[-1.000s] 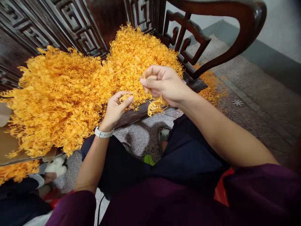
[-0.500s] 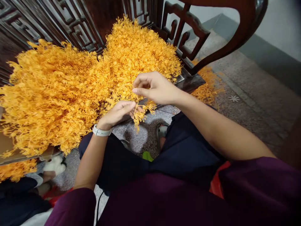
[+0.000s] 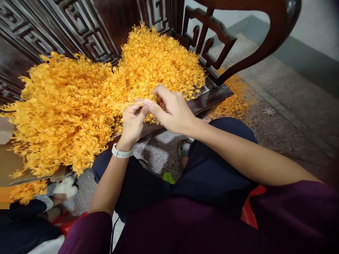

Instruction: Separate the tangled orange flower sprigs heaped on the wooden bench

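Note:
A big heap of orange-yellow plastic flower sprigs (image 3: 71,106) is piled on the dark wooden bench seat (image 3: 212,98). Just over its front edge my two hands meet. My left hand (image 3: 133,123), with a pale watch band at the wrist, pinches a yellow sprig (image 3: 124,105) between thumb and fingers. My right hand (image 3: 176,111) comes in from the right, its thumb tip against the left fingertips and its fingers curled at the same spot. What lies between the right fingertips is mostly hidden.
Carved dark wood forms the bench back (image 3: 87,31) and curved armrest (image 3: 254,65). More orange pieces (image 3: 235,98) lie on the speckled floor at right, near a white star-shaped piece (image 3: 269,111). Another person's leg and shoe (image 3: 66,187) show at lower left, near a cardboard box (image 3: 16,158).
My left hand has risen and turned upward to meet the right fingertips. The sprig that hung below my hands now points left from the pinch. The view has shifted slightly.

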`<state>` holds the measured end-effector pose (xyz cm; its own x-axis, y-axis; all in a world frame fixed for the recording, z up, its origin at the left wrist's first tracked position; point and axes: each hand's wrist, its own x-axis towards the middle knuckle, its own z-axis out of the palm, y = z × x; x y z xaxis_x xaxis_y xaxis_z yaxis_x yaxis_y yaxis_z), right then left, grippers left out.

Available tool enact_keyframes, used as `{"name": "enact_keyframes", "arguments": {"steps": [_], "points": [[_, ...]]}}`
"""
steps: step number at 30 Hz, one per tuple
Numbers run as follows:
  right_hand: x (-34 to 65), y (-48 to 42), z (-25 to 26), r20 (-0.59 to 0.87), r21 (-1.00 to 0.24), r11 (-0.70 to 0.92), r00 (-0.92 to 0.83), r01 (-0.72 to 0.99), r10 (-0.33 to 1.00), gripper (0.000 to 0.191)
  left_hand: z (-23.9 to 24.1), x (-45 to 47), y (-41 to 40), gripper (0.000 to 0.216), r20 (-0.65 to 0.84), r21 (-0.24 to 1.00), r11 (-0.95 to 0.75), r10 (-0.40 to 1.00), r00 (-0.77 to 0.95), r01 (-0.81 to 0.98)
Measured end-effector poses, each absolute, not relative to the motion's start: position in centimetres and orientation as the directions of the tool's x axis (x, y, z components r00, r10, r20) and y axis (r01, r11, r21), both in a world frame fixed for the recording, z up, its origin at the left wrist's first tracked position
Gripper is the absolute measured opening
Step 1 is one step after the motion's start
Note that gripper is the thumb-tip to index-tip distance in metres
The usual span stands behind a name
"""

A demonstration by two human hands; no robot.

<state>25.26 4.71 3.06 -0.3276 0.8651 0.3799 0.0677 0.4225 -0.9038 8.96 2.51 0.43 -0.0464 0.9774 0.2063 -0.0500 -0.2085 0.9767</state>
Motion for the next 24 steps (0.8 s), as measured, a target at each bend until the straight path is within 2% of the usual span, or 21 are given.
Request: {"name": "enact_keyframes", "arguments": {"steps": [3, 7, 11, 14, 18, 21, 24], "points": [[23.8, 5.6, 2.6, 0.397, -0.901, 0.429, -0.274, 0.067, 0.876, 0.041, 0.9, 10.8, 3.1, 0.043, 0.297, 0.953, -0.302, 0.938, -0.178, -0.004], [21.8, 7.5, 2.3, 0.425, -0.903, 0.427, -0.274, -0.053, 0.863, 0.047, 1.4, 11.9, 4.6, 0.042, 0.249, 0.934, -0.325, 0.890, -0.381, -0.148], [19.4, 8.1, 2.3, 0.390, -0.918, 0.351, -0.266, -0.185, 0.882, 0.049, 1.6, 10.1, 6.0, 0.038, 0.058, 0.913, -0.207, 0.919, -0.389, -0.352], [17.6, 8.1, 2.5, 0.282, -0.939, 0.212, -0.253, -0.272, 0.925, 0.052, 1.7, 8.4, 6.5, 0.032, -0.167, 0.794, -0.069, 0.930, -0.326, -0.604], [16.3, 9.3, 3.5, 0.165, -0.915, 0.027, -0.313, -0.403, 0.935, 0.050, 2.0, 7.0, 7.6, 0.030, -0.092, 0.668, -0.157, 0.952, -0.291, -0.728], [16.0, 9.0, 5.2, 0.120, -0.825, -0.183, -0.483, -0.534, 0.867, 0.050, 3.1, 5.0, 7.7, 0.029, -0.003, 0.563, -0.241, 0.956, -0.293, -0.791], [15.7, 7.9, 6.6, 0.123, -0.806, -0.269, -0.594, -0.527, 0.795, 0.050, 3.8, 2.0, 7.0, 0.026, 0.066, 0.436, -0.321, 0.943, -0.326, -0.841]]}}
